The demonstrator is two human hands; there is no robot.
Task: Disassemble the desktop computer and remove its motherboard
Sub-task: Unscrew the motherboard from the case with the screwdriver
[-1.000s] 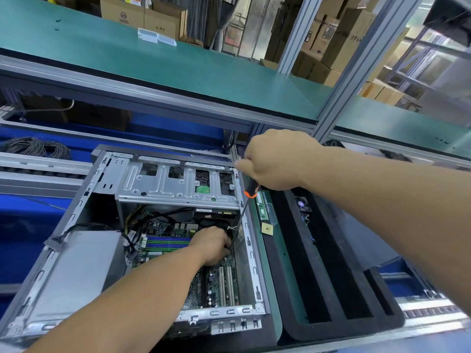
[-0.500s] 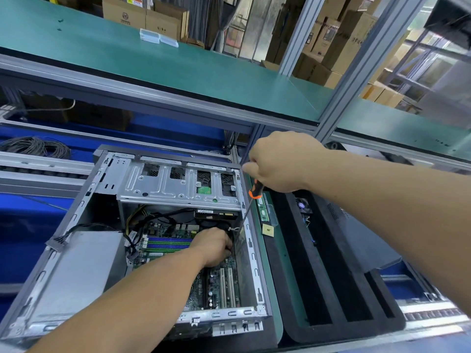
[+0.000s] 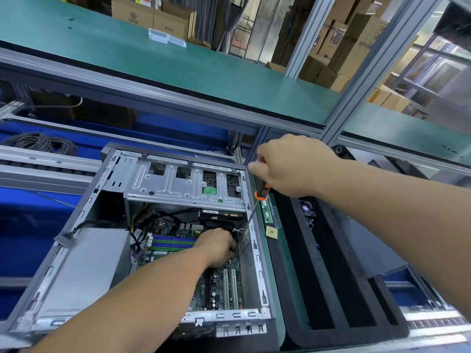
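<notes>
Print too small or blurred to read anywhere; only a round logo mark on a cardboard box (image 3: 132, 15), illegible.

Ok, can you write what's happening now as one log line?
step: unscrewing inside case | right hand: grips screwdriver, shaft angled down into case | left hand: on motherboard, grip hidden | motherboard: not yet out

The screwdriver (image 3: 251, 215) tip and the left hand (image 3: 218, 247) fingers are hidden inside the case.

Single head-worn view, looking forward and down, close over computer case (image 3: 142, 250)
</notes>
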